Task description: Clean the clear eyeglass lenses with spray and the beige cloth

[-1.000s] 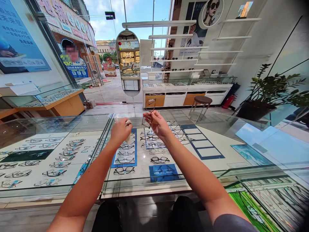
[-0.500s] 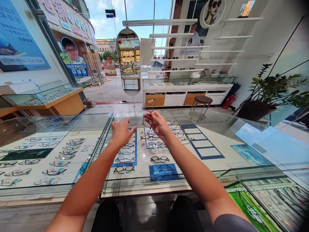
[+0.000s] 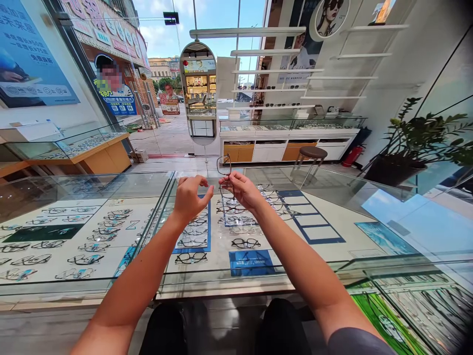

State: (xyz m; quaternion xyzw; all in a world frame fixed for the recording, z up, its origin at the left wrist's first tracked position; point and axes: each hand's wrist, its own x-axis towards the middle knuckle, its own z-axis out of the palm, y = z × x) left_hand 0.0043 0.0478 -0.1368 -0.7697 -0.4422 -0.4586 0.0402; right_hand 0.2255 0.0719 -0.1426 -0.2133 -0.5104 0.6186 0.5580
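Our right hand (image 3: pixel 241 190) pinches a pair of glasses (image 3: pixel 224 167) by one end, so the frame stands up above the glass counter (image 3: pixel 332 195). Our left hand (image 3: pixel 189 196) hovers just beside the glasses with curled fingers, empty and not touching them. Under the counter's glass, below both hands, rows of display frames (image 3: pixel 192 241) lie flat. Beyond the counter stands an oval mirror (image 3: pixel 198 91).
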